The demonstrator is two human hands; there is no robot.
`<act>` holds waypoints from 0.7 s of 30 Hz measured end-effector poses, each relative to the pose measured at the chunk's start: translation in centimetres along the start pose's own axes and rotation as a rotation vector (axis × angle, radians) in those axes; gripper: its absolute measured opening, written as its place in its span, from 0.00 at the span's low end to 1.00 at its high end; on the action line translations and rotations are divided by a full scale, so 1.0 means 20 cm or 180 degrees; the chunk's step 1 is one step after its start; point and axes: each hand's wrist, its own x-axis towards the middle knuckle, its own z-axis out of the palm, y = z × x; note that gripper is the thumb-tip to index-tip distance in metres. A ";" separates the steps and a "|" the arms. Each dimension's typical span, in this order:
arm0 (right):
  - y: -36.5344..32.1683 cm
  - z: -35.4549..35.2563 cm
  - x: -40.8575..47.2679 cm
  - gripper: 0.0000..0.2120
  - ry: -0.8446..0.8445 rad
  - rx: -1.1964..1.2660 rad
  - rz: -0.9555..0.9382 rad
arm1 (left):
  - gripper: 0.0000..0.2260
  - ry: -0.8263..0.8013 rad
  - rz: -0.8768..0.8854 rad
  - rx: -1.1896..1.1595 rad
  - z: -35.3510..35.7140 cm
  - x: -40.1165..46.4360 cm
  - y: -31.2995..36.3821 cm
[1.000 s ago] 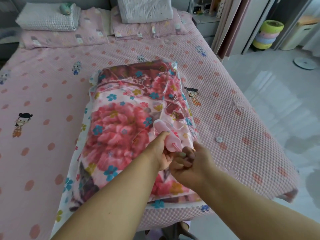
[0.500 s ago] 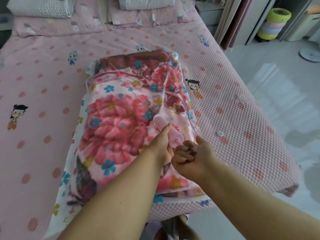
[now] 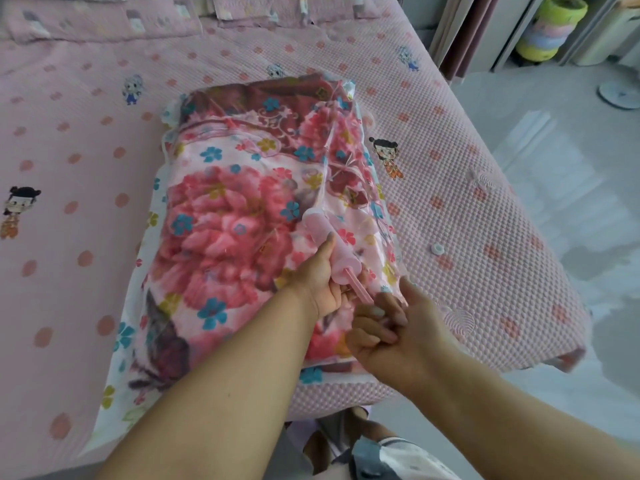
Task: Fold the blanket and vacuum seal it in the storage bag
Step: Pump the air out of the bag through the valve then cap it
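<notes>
The folded floral blanket (image 3: 228, 216) lies inside a clear storage bag (image 3: 138, 341) on the pink bed (image 3: 69, 150). A pink hand pump (image 3: 329, 244) lies slanted on the bag's right side, its far end pressed to the bag. My left hand (image 3: 320, 278) wraps around the pump's barrel. My right hand (image 3: 391, 327) grips the pump's handle, and a short length of pink rod (image 3: 360, 289) shows between barrel and handle.
A small white valve cap (image 3: 437, 248) lies on the bedspread right of the bag. Pillows (image 3: 104, 15) line the head of the bed. The bed's right edge drops to a glossy floor (image 3: 554, 168). Stacked coloured rings (image 3: 550, 26) stand by the wall.
My right hand has pulled the pump handle back toward me, exposing the rod. The camera has tilted down and closer to the bag.
</notes>
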 end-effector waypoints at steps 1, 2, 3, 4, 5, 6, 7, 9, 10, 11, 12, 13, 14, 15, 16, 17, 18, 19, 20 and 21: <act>0.01 -0.03 -0.03 0.32 0.0025 0.0038 0.0030 | 0.27 0.0082 0.0019 -0.0026 0.00 0.00 -0.01; 0.01 -0.04 -0.03 0.32 0.0018 0.0100 0.0046 | 0.27 0.0163 0.0053 0.0027 0.00 0.00 -0.02; 0.00 -0.03 0.01 0.32 0.0023 0.0186 0.0029 | 0.27 0.0207 0.0074 0.0008 0.01 0.00 -0.03; -0.01 -0.01 0.08 0.32 0.0070 0.0229 -0.0017 | 0.29 0.0267 0.0064 0.0060 0.01 0.02 -0.03; -0.02 0.03 0.15 0.32 0.0134 0.0181 -0.0066 | 0.32 0.0290 -0.0017 0.0123 0.01 0.01 -0.03; -0.03 0.06 0.22 0.33 0.0198 0.0142 -0.0117 | 0.34 0.0306 -0.0157 0.0190 0.02 0.00 -0.02; -0.05 0.09 0.27 0.33 0.0251 0.0119 -0.0172 | 0.34 0.0203 -0.0338 0.0210 0.03 -0.02 -0.02; -0.06 0.06 0.26 0.33 0.0198 0.0005 -0.0224 | 0.33 0.0149 -0.0424 0.0151 0.03 -0.02 -0.01; -0.05 0.03 0.19 0.32 0.0130 -0.0025 -0.0154 | 0.32 0.0186 -0.0330 0.0110 0.03 -0.01 -0.02; -0.03 -0.01 0.10 0.32 0.0086 -0.0055 -0.0056 | 0.31 0.0233 -0.0193 0.0059 0.02 -0.01 -0.02; 0.00 -0.05 0.02 0.32 0.0107 -0.0118 0.0009 | 0.29 0.0266 -0.0024 0.0030 0.01 -0.01 -0.03; 0.02 -0.07 -0.04 0.32 0.0194 -0.0163 0.0059 | 0.28 0.0233 0.0068 -0.0005 0.01 -0.02 -0.03; 0.02 -0.08 -0.08 0.31 0.0205 -0.0165 0.0082 | 0.27 0.0260 0.0109 -0.0018 0.02 -0.03 -0.03; 0.00 -0.07 -0.07 0.31 0.0131 -0.0144 0.0068 | 0.27 0.0278 0.0152 -0.0058 0.03 -0.03 -0.03; -0.01 -0.05 -0.03 0.32 0.0080 -0.0081 0.0010 | 0.27 0.0216 0.0147 -0.0076 0.03 -0.05 -0.03; -0.02 -0.02 0.02 0.32 0.0065 -0.0031 -0.0067 | 0.28 0.0154 0.0047 -0.0138 0.05 -0.07 -0.02; -0.03 0.02 0.06 0.33 0.0050 0.0005 -0.0136 | 0.31 0.0043 -0.0102 -0.0185 0.07 -0.09 0.00; -0.05 0.06 0.10 0.33 0.0030 0.0055 -0.0171 | 0.33 -0.0014 -0.0261 -0.0192 0.09 -0.11 0.00; -0.07 0.09 0.11 0.33 0.0017 0.0089 -0.0179 | 0.36 -0.0044 -0.0327 -0.0209 0.09 -0.11 0.01; -0.09 0.10 0.09 0.33 -0.0007 0.0092 -0.0188 | 0.38 -0.0046 -0.0318 -0.0206 0.10 -0.11 0.01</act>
